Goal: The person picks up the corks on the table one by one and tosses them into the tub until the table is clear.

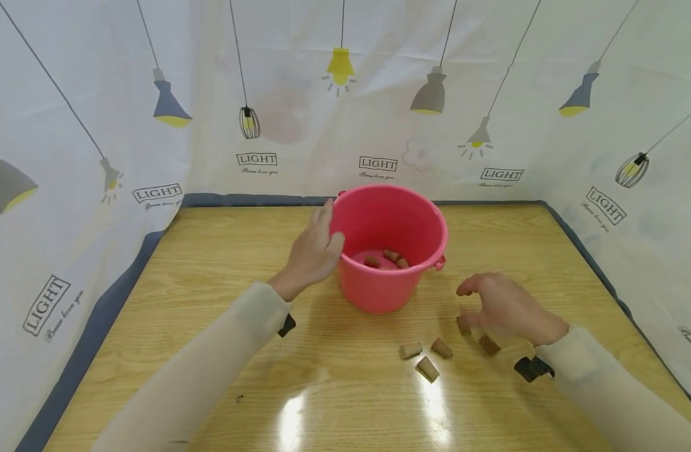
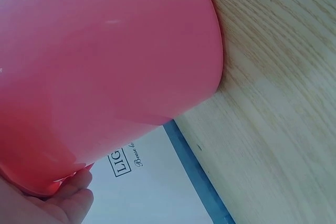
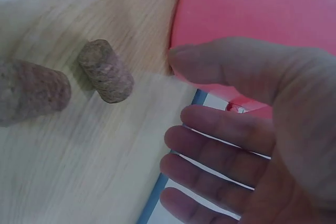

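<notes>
A pink plastic bucket (image 1: pixel 374 292) stands upright on the table, with a few brown corks (image 1: pixel 392 255) on its floor. My left hand (image 1: pixel 314 251) holds the bucket's left rim, and the left wrist view shows its fingers (image 2: pixel 76 198) by the rim. Several loose corks (image 1: pixel 427 369) lie on the table in front of the bucket and to its right. Over the rightmost ones is my right hand (image 1: pixel 506 307), its fingers apart and nothing between them. In the right wrist view, a cork (image 3: pixel 106 72) lies on the wood beyond the fingertips (image 3: pixel 181 200).
The wooden table (image 1: pixel 210 370) is bordered at the back and sides by a white sheet (image 1: pixel 300 138) printed with lamps and a dark blue band. A small red lug (image 1: pixel 439 263) juts from the bucket's right side. A tiny dark speck (image 1: pixel 240 398) lies at front left.
</notes>
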The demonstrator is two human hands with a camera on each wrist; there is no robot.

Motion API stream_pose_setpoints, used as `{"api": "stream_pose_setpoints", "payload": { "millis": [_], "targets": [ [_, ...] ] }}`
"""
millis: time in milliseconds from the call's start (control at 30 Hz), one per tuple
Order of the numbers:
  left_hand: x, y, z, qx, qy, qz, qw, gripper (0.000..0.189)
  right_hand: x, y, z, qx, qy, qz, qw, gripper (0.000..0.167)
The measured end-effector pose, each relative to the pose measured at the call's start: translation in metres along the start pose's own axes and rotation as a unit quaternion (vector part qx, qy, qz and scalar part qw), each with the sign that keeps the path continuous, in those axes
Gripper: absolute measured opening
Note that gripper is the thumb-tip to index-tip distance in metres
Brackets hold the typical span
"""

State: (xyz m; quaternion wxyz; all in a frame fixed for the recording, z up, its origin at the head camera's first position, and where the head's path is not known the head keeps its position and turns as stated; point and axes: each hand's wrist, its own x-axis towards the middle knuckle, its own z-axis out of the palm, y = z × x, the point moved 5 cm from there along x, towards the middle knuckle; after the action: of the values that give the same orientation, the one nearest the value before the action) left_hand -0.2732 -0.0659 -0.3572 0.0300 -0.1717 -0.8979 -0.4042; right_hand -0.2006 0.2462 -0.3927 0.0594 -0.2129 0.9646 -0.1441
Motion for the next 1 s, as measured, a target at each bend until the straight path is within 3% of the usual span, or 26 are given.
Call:
{"api": "stream_pose_setpoints", "payload": {
  "millis": [400,1000],
  "targets": [
    [0.000,0.001,-0.001,0.003,-0.003,0.001,1.0000,0.071,-0.003,0.001,0.015,-0.022,0.000,-0.035,0.9992,0.025],
    [0.001,0.000,-0.001,0.004,0.000,0.004,1.0000,0.071,-0.004,0.003,0.023,-0.040,0.003,-0.044,0.9982,0.011]
  ]
}}
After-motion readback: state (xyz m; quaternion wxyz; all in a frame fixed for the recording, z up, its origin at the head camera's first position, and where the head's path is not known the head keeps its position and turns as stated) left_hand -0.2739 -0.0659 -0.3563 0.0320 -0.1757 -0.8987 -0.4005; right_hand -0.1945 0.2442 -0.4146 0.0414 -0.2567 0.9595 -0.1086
